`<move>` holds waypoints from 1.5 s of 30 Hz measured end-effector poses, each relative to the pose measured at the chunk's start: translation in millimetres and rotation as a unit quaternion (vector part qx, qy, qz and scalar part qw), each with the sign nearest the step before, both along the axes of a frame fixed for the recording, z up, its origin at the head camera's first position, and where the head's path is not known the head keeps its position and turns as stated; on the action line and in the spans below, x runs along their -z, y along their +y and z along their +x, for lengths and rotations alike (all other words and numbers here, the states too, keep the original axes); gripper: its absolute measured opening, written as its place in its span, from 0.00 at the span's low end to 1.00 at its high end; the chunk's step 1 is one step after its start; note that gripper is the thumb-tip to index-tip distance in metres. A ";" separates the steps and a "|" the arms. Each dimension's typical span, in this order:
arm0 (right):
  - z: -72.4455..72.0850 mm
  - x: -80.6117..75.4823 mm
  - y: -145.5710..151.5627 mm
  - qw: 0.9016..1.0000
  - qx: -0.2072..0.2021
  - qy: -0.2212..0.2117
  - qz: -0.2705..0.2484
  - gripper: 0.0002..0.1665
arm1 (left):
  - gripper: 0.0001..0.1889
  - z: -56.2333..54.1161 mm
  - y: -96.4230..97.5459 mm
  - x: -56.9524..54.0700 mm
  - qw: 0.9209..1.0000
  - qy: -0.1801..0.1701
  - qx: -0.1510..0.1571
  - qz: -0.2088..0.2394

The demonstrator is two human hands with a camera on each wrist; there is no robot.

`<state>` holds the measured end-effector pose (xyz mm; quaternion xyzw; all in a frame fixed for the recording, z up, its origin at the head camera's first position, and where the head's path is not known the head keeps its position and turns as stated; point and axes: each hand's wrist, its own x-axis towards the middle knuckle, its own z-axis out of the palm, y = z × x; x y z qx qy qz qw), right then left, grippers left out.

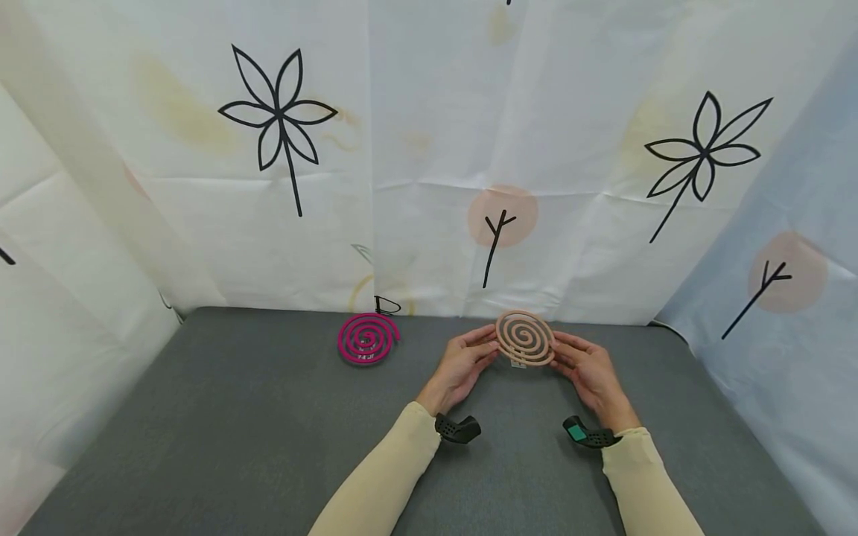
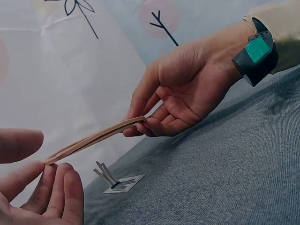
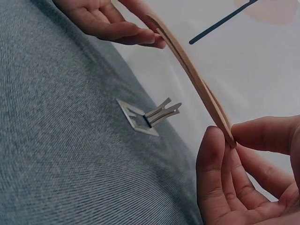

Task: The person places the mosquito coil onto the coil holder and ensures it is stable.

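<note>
A tan spiral mosquito coil (image 1: 526,339) is held up off the table between both hands. At its left edge, my left hand (image 1: 461,366) has its fingers under the rim and its thumb above. On the opposite edge, my right hand (image 1: 593,374) pinches the rim between thumb and fingers, as the right wrist view shows. Beneath the coil, a small metal stand (image 2: 124,183) lies on the grey cloth with its thin prongs bent upward. The coil looks nearly edge-on in both wrist views and slants a little.
To the left, near the table's back edge, a pink mosquito coil (image 1: 366,340) sits over a metal piece partly visible through its gaps. Grey cloth covers the table (image 1: 268,439). A white printed curtain (image 1: 429,149) hangs behind it and along both sides.
</note>
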<state>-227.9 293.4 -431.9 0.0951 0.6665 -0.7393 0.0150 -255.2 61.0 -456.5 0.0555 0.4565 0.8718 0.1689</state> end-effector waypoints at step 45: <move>-4.4 19.6 2.8 0.999 -0.012 0.029 0.027 0.31 | 0.29 -3.8 -4.4 8.4 0.998 -0.001 0.067 0.018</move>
